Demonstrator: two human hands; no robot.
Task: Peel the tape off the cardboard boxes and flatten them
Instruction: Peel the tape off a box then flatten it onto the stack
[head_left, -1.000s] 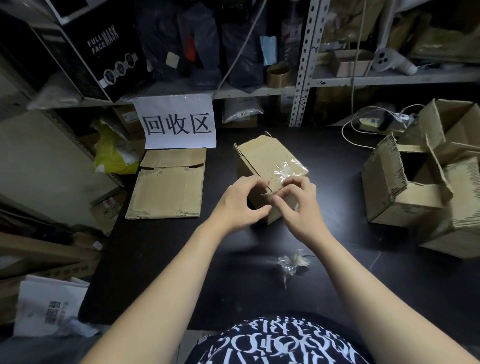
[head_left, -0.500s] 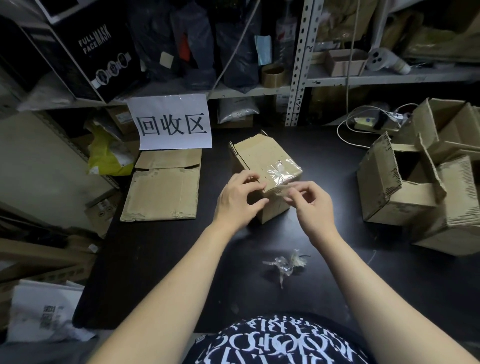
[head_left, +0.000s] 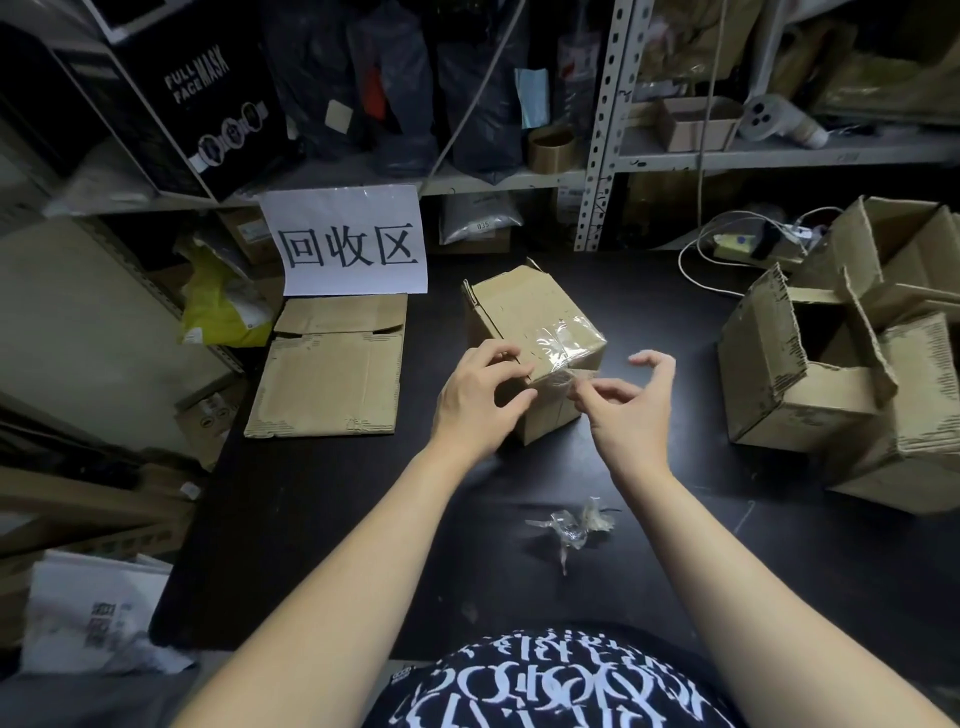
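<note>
A small brown cardboard box (head_left: 524, 312) stands tilted on the black table (head_left: 332, 499). Clear tape (head_left: 558, 343) crosses its near top corner. My left hand (head_left: 480, 400) grips the box's near left edge, fingers curled over it. My right hand (head_left: 626, 405) is at the box's near right corner, thumb and forefinger pinching the end of the clear tape, the other fingers spread above. A crumpled wad of peeled tape (head_left: 574, 525) lies on the table in front of me.
A flattened box (head_left: 330, 374) lies at the left under a white paper sign (head_left: 348, 241). Open boxes (head_left: 841, 364) are piled at the right. A white cable (head_left: 711, 260) lies behind them. Metal shelving (head_left: 602, 130) with bags and boxes lines the back.
My right hand has moved from the box's near face to its right corner, drawing the tape end out. The left hand keeps its hold on the box.
</note>
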